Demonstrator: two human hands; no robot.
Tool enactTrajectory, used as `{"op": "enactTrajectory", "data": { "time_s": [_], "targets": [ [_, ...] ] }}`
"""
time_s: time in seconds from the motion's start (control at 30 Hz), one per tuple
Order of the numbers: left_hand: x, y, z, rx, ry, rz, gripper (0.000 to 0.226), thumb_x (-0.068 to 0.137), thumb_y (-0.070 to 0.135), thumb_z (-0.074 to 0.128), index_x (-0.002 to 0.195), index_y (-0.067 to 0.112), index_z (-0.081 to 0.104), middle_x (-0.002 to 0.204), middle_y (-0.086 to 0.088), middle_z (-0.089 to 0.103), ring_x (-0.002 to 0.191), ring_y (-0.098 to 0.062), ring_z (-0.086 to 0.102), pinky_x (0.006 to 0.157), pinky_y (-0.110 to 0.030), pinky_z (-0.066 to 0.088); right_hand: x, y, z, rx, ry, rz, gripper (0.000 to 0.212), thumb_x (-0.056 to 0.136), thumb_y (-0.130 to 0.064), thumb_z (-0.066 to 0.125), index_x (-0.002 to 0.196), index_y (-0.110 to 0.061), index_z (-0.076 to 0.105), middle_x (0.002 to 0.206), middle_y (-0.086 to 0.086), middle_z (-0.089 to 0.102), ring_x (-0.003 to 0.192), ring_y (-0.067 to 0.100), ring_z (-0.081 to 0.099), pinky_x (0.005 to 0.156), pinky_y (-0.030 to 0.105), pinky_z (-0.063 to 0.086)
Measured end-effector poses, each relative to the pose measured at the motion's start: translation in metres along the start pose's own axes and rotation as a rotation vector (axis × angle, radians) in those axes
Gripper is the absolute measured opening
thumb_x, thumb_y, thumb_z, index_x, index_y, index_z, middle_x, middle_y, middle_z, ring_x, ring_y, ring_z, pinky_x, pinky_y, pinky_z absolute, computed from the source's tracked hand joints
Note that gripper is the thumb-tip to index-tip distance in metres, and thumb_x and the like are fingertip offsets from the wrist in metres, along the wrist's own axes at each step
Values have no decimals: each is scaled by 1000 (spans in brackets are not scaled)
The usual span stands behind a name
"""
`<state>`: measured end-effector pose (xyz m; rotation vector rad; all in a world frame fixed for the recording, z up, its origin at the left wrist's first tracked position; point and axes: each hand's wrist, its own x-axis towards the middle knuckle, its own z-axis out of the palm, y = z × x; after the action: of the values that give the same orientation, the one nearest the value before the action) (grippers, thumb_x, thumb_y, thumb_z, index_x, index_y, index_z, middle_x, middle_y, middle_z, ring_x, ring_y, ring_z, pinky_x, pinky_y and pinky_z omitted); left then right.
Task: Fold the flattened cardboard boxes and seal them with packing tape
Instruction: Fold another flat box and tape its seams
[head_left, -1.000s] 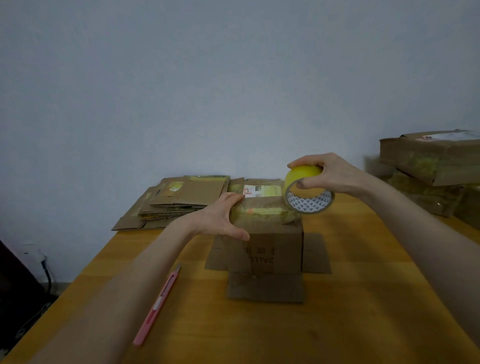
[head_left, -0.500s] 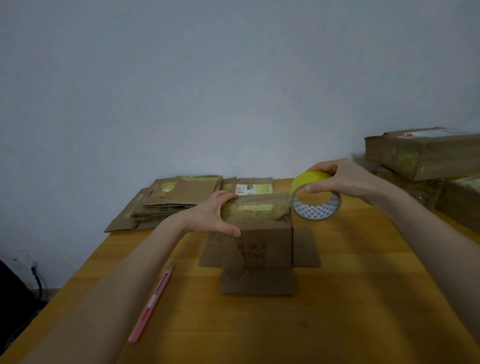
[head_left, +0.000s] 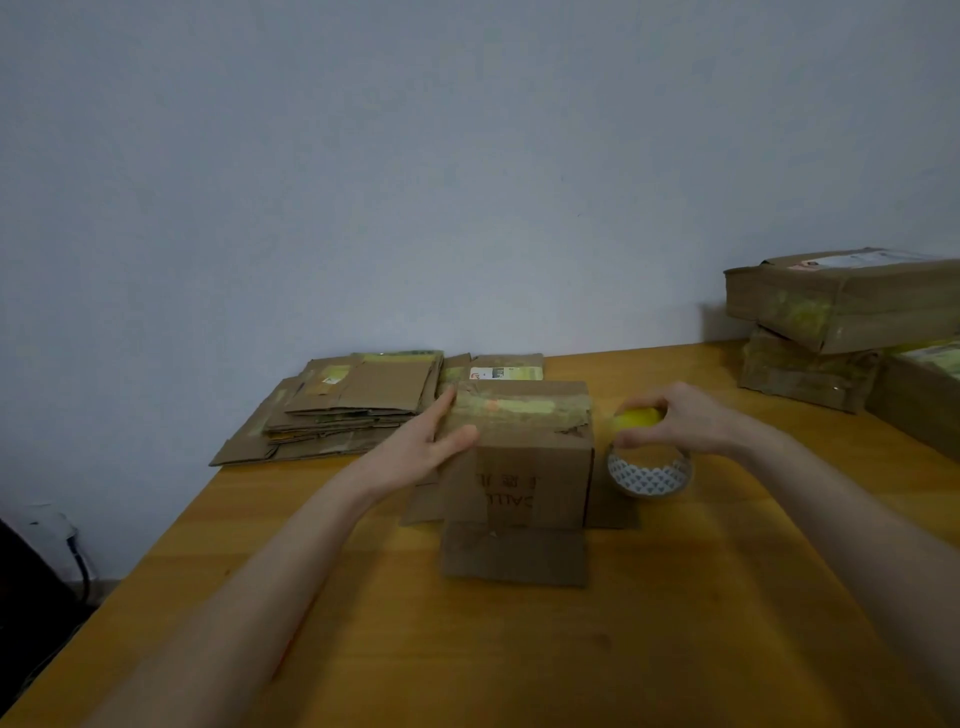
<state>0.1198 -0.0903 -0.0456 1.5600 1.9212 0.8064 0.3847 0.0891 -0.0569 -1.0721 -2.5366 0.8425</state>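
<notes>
since the earlier frames the right hand (head_left: 685, 423) has carried the tape roll (head_left: 649, 470) off the top of the box (head_left: 535, 467) and down past its right edge, and the left hand (head_left: 421, 447) has flattened from a curled hold on the corner. the box stands at mid table (head_left: 675, 623), closed face up, with its lower flaps splayed flat on the wood toward the person and to both sides. the roll now hangs just beside the right wall of the box, below the level of the top face, with its open core facing the person. the right hand grips it from above, fingers curled over the yellow outer band and thumb on the near rim. the left hand lies with straight fingers along the left top edge, thumb on the near top edge, bracing the box and gripping nothing. a band of yellowish tape runs left to right across the top face, so the seam axis points from the left hand toward the roll. whether a strip joins the roll to the box cannot be told because of blur. the right hand is nearer for any further pull or tear. the box is worn brown cardboard, torn at the near right corner, with inverted print on the near face. a stack of flattened boxes (head_left: 358, 400) lies behind at left.
</notes>
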Motion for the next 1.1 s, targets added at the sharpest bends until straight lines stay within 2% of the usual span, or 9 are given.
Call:
{"op": "enactTrajectory", "data": {
  "time_s": [0.17,0.23,0.33,0.4,0.5,0.63,0.77,0.93,1.1],
  "targets": [
    [0,-3,13,-48,107,-162,56,101,45,31,147,14,31,149,-7,39,131,-23,42,110,-44,35,5,1,18,63,-19,-22,50,75,-45,73,119,-22,62,109,1,59,96,16,54,69,23,45],
    [0,0,12,111,122,-204,54,101,45,26,136,8,45,136,-14,51,121,-27,51,105,-43,39,6,2,19,60,2,-13,56,73,-48,74,121,-22,61,111,-1,59,101,17,54,78,29,48],
    [6,17,18,630,315,-73,59,102,41,25,146,2,26,153,-17,26,140,-30,27,114,-40,28,0,6,17,88,8,33,60,76,-46,74,127,-20,56,113,-3,54,109,19,54,88,32,47],
    [10,31,30,714,245,-28,68,98,51,19,149,7,19,157,-14,14,145,-29,16,117,-42,21,-4,9,16,169,1,70,48,80,-39,72,121,-18,57,114,-1,56,104,18,56,81,28,46],
    [13,43,45,809,103,-148,92,84,71,5,152,9,8,158,-20,1,146,-34,2,119,-46,8,-8,13,16,254,14,99,40,80,-33,74,114,-16,61,111,2,62,99,15,58,75,25,46],
    [18,66,74,945,35,72,77,91,66,8,153,21,2,160,-10,-2,147,-30,-1,119,-46,2,-8,16,17,225,64,73,43,74,-38,77,110,-19,64,106,0,63,102,18,58,85,34,49],
    [28,88,90,908,-2,242,64,98,58,15,153,26,10,160,0,6,147,-24,5,120,-45,8,-10,15,14,181,52,38,33,78,-33,74,106,-20,63,95,-3,59,92,16,55,67,24,41],
    [19,48,52,762,184,35,55,101,48,18,148,22,29,155,-8,26,144,-26,20,117,-46,20,-8,17,16,181,65,61,40,77,-35,75,112,-20,63,105,2,62,99,19,58,78,30,49],
    [11,17,29,36,236,-236,65,99,41,41,152,13,15,156,-8,25,140,-27,29,114,-44,28,-9,11,20,217,53,37,38,79,-34,73,113,-19,62,103,0,60,97,17,55,67,23,41]
  ]
}}
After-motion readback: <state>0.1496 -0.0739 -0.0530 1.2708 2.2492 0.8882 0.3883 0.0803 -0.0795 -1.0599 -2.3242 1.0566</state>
